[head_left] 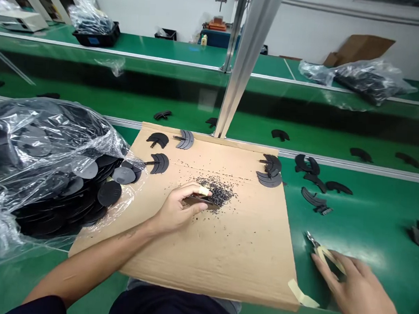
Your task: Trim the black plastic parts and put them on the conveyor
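Observation:
My left hand (183, 206) is closed on a thin dark plastic disc (203, 202), seen nearly edge-on, with yellowish tape around one finger. Right beside the disc lies a scattered heap of small black plastic bits (220, 191) on a cardboard sheet (225, 251). At the right, my right hand (359, 289) has its fingers around the cream handles of a pair of side cutters (322, 253). The metal jaws point up and to the left over the green bench. How the fingertips sit on the far handle is partly hidden.
A clear plastic bag (49, 134) spills many black discs (109, 194) at the left. Curved black fan-shaped parts (159, 163) lie on the cardboard's far corners, and more curved parts (312, 197) lie to its right. A metal post (248, 60) rises behind, beside a green conveyor belt (184, 102).

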A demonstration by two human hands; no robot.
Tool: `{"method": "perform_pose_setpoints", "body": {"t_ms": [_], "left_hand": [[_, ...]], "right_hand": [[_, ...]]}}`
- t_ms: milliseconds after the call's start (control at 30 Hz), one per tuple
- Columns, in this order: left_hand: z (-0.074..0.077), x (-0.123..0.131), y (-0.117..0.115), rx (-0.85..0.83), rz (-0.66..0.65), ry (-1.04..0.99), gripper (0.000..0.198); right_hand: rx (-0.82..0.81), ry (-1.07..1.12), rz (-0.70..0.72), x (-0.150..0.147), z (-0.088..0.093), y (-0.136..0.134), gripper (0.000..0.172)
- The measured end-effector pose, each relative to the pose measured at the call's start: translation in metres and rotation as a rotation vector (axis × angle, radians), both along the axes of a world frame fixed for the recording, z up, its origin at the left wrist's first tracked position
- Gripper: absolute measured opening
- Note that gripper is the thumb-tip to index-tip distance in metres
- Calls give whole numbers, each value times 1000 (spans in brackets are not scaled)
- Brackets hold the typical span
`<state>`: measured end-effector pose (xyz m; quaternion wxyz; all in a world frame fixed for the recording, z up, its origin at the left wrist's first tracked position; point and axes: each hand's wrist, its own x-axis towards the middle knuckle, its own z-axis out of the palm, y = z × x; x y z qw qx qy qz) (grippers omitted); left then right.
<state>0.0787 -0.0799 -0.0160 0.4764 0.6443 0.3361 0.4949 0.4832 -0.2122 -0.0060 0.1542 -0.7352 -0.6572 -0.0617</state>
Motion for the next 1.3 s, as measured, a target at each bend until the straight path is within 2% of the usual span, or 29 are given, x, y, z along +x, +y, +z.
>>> {"method": "perform_pose_setpoints", "body": {"t_ms": [67, 133, 233, 333, 433, 567, 700, 1100, 1300], "left_hand": [[1, -1, 1, 30, 4, 8, 22], [1, -1, 3, 60, 5, 8, 22], [2, -3, 5, 91, 5, 13, 22], [3, -5, 6, 95, 8, -2, 23], [4, -8, 9, 112, 5, -24, 23], [3, -11, 13, 157, 8, -24, 20], [1, -12, 15, 166, -15, 9, 23], [-1, -11, 11, 125, -57, 91, 22], [-1, -11, 10, 148, -57, 69, 21]], "right_hand": [[-38, 59, 66, -18, 15, 15, 40], [-24, 159, 218, -46, 30, 33, 31], [69, 239, 455, -101, 44, 63, 30], [36, 343, 702, -149, 47, 94, 33], [58, 396, 841, -176, 42, 119, 35], [83, 492, 920, -182, 29, 134, 37], [90, 529, 928, -174, 22, 134, 43], [73, 441, 906, -164, 14, 125, 36], [62, 436, 891, -166, 17, 124, 32]]}}
